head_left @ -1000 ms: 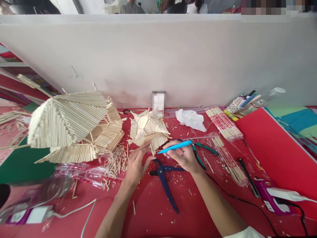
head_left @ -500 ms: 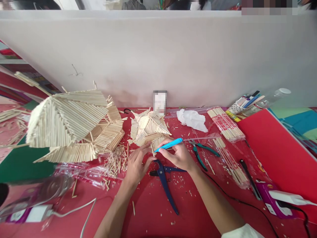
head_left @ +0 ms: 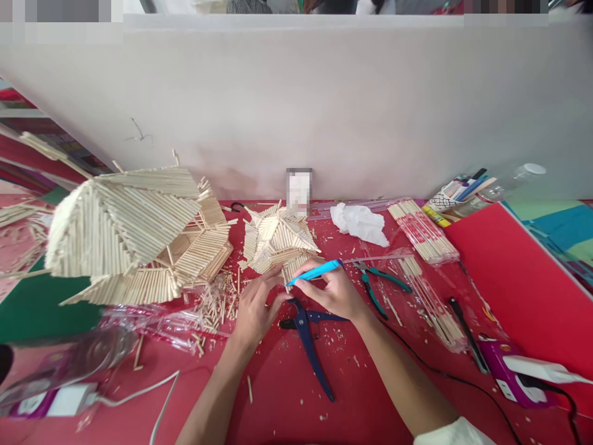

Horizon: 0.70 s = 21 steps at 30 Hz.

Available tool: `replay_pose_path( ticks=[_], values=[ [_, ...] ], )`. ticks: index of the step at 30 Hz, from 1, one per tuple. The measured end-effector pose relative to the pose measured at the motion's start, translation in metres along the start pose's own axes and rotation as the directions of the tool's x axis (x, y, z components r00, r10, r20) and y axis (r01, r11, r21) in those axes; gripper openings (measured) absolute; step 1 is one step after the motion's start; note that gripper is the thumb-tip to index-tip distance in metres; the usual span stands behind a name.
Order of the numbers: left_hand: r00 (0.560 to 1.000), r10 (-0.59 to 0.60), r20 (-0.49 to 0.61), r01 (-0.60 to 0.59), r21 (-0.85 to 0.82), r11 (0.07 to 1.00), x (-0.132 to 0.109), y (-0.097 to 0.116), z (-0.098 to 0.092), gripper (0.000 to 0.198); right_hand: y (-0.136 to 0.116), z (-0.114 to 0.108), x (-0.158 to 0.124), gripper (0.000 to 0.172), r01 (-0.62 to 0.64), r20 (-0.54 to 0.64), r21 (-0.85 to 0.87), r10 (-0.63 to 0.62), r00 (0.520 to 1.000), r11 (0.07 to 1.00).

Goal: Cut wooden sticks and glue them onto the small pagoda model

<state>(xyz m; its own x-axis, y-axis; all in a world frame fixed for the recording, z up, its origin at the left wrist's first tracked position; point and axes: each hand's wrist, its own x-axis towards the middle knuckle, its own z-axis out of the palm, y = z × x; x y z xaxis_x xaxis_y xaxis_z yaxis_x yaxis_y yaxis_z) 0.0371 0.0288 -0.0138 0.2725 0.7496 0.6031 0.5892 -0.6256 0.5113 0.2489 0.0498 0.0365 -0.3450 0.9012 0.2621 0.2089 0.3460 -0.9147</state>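
Note:
My right hand [head_left: 336, 292] grips a light blue pen-shaped tool [head_left: 314, 272], its tip pointing left at the lower edge of a small model built of wooden sticks [head_left: 277, 240]. My left hand [head_left: 254, 309] is closed, its fingertips pinching a short stick against that same edge, right beside the tool's tip. Under both hands lie dark blue pliers [head_left: 308, 337] on the red table [head_left: 287, 383].
A large stick model [head_left: 125, 232] stands at the left, loose cut sticks [head_left: 215, 303] in front of it. Green pliers [head_left: 377, 281], packs of sticks [head_left: 421, 232], crumpled tissue [head_left: 359, 222], a black cable [head_left: 445, 374] and a white-purple device [head_left: 523, 371] lie to the right. A grey partition [head_left: 296, 105] closes the back.
My right hand has moved left and slightly up with the blue tool, bringing its tip to the small model's edge. My left hand has stayed in place.

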Motion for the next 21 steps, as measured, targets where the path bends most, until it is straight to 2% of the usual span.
replay_pose_path(
  ticks=[5, 21],
  values=[
    [1.0, 0.0, 0.0, 0.0, 0.006, 1.0, 0.0009, 0.0, -0.0002, 0.018, 0.0003, -0.0012, -0.0008, 0.008, -0.014, 0.003, 0.006, 0.014, 1.0, 1.0],
    [1.0, -0.011, 0.006, 0.011, -0.003, 1.0, -0.0003, -0.0001, -0.0002, 0.024, -0.0017, -0.0008, 0.0, 0.01, -0.019, 0.011, -0.005, 0.019, 1.0, 1.0]
  ],
)
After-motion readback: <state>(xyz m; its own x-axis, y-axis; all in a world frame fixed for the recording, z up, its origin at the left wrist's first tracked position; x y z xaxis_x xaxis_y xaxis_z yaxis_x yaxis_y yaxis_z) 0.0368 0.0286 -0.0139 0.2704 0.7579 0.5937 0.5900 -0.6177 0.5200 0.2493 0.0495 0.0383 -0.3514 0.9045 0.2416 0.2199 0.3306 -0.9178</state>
